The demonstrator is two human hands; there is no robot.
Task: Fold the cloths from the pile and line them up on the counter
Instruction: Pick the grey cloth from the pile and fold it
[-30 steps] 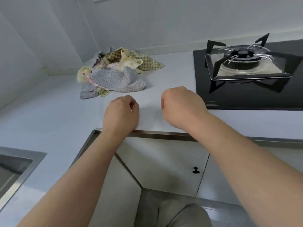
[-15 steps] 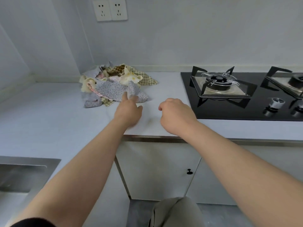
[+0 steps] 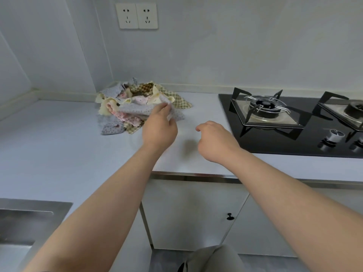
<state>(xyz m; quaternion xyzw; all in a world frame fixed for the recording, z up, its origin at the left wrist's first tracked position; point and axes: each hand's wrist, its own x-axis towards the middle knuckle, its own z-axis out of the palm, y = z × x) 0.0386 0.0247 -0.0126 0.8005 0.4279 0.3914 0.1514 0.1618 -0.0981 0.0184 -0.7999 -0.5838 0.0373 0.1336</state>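
The task is at its very start: no cloth lies folded and nothing is lined up on the desk (image 3: 59, 146), so every piece has yet to be done. The cloths sit in one crumpled pile (image 3: 125, 114) at the back of the desk, near the wall corner, with checked, pink and pale yellow pieces tangled together. The left hand (image 3: 160, 127) reaches to the pile's near edge and pinches a grey dotted cloth (image 3: 135, 109) that lies across the top, its fingers closed on a raised corner. The right hand (image 3: 214, 139) hovers above the desk beside it with its fingers curled in, holding nothing. To the right, a black gas hob (image 3: 275, 138) with pan supports takes up that end, so the row probably has to run along the bare stretch in front of and left of the pile. A steel sink (image 3: 23, 218) cuts into the near left corner. Two wall sockets (image 3: 137, 15) sit above. The grey cloth overlaps others, which may drag along.
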